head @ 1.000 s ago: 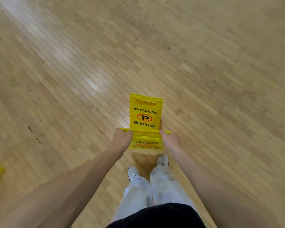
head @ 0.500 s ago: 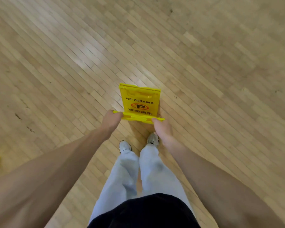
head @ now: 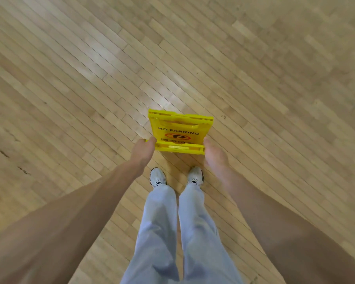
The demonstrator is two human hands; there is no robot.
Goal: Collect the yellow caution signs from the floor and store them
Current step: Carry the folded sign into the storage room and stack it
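Head camera, looking straight down: you hold a yellow caution sign [head: 177,130] in both hands just ahead of your shoes, near the middle of the frame. Your left hand [head: 142,149] grips the sign's near left corner, thumb on top and fingers curled round the edge. Your right hand [head: 214,154] clasps the near right corner, thumb laid along the side, the other fingers hidden beneath. Your bare arms reach in from 7 and 5 o'clock.

The sign's long axis runs from 6 to 12 o'clock, much foreshortened from this angle. Its handle end, with a slot cut through it, points away from you toward 12 o'clock; the opposite end lies between your hands. The printed face is turned up toward you and reads NO PARKING, right way up, above a crossed-out P in a red ring. A line of characters below that is partly cut off by a yellow lip across the near end. Whether the far end touches the wooden floor [head: 254,78] cannot be told.

Floor boards run diagonally from 10 to 4 o'clock, with a pale sheen of light at 11 o'clock of the sign. White shoes [head: 157,177] stand side by side at 6 o'clock of it, toes toward it, below pale blue trousers [head: 158,222].
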